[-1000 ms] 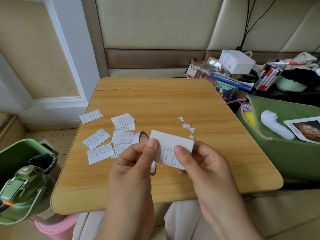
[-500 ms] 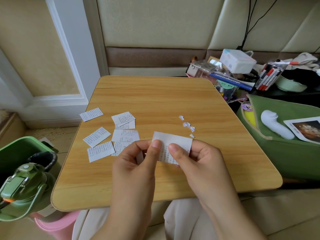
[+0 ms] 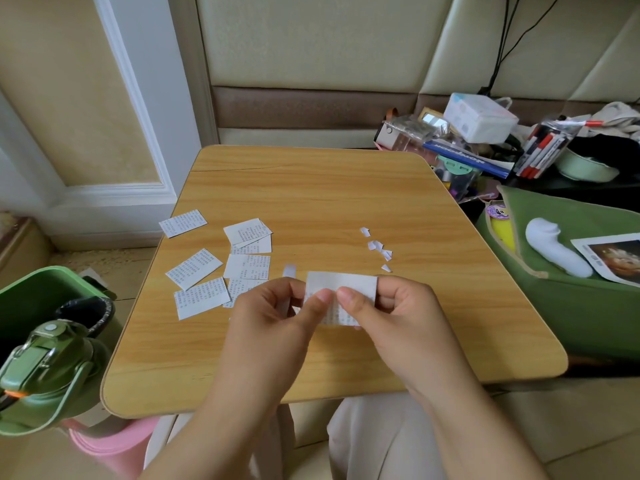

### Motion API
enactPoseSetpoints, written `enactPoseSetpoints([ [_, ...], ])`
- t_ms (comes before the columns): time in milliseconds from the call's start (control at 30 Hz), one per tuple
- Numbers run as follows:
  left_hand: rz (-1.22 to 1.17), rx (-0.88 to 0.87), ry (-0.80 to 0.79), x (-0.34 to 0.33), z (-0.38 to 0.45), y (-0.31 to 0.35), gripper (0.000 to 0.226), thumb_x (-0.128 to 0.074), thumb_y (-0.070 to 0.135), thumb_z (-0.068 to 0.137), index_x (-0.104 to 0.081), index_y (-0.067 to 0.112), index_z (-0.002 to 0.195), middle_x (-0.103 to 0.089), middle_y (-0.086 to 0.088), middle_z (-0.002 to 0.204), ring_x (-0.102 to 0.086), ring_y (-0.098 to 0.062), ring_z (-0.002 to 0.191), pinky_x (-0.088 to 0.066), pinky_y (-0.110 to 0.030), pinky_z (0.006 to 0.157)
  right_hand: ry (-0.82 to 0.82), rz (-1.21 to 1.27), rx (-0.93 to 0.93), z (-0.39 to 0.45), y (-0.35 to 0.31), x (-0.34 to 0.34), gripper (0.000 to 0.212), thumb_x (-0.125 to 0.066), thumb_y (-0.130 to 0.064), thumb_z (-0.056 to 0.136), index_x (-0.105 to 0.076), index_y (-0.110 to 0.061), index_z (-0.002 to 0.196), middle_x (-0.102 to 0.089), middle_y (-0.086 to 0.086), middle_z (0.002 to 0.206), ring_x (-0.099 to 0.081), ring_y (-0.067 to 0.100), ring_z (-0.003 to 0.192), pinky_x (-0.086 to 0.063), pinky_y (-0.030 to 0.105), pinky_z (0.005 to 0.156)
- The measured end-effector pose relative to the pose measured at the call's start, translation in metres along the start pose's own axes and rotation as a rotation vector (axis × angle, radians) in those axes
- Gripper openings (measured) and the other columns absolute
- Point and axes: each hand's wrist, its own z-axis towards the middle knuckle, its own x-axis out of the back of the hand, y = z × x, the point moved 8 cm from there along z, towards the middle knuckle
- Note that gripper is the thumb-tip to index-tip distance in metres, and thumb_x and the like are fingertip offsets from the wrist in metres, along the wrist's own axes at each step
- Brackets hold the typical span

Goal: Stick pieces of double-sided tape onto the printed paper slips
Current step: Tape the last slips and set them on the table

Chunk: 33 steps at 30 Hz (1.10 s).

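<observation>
Both my hands hold one printed paper slip just above the wooden table. My left hand pinches its left edge with the thumb on top, and a strip of white tape sticks up behind its fingers; the tape roll itself is hidden. My right hand pinches the slip's middle and right side. Several other printed slips lie on the table to the left. Small torn white tape scraps lie to the right of centre.
A green bin and a green flask stand at the left, off the table. At the right are a green bag bearing a white object and a photo, and a cluttered heap with pens and a white box.
Both hands lowered the slip slightly toward the table and drew closer together. The tape roll that showed behind my left hand is now out of sight.
</observation>
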Motion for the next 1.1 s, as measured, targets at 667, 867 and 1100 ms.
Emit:
enactPoseSetpoints([
  [667,1.102,-0.372,-0.124,-0.031,0.022,-0.074,0.038,-0.042,0.055,0.077,-0.072,0.043,0.097,-0.038,0.005,0.076,-0.049,-0.022,0.070,-0.005,-0.029,0.069,0.237,-0.687,0.135,0.026,0.071,0.000,0.013,-0.074,-0.014,0.076,-0.065,-0.019,0.083,-0.050,-0.005,0.093,-0.053,0.026,0.100,-0.038,0.033,0.084],
  [867,1.095,-0.383,-0.138,-0.031,0.023,-0.078,0.038,-0.043,0.056,0.078,-0.072,0.041,0.098,-0.039,0.004,0.073,-0.049,-0.023,0.068,-0.008,-0.030,0.068,0.019,-0.728,0.144,0.034,0.076,-0.023,0.011,-0.065,-0.023,0.083,-0.065,-0.022,0.073,-0.043,-0.012,0.083,-0.049,0.023,0.104,-0.035,0.039,0.089],
  [1100,1.110,-0.422,-0.091,-0.031,0.023,-0.078,0.039,-0.042,0.053,0.078,-0.073,0.039,0.098,-0.043,0.003,0.074,-0.051,-0.024,0.069,-0.019,-0.035,0.070,0.066,-0.903,0.065,0.037,0.075,0.006,0.010,-0.064,-0.023,0.087,-0.067,-0.025,0.077,-0.042,-0.015,0.085,-0.045,0.017,0.104,-0.016,0.029,0.075],
])
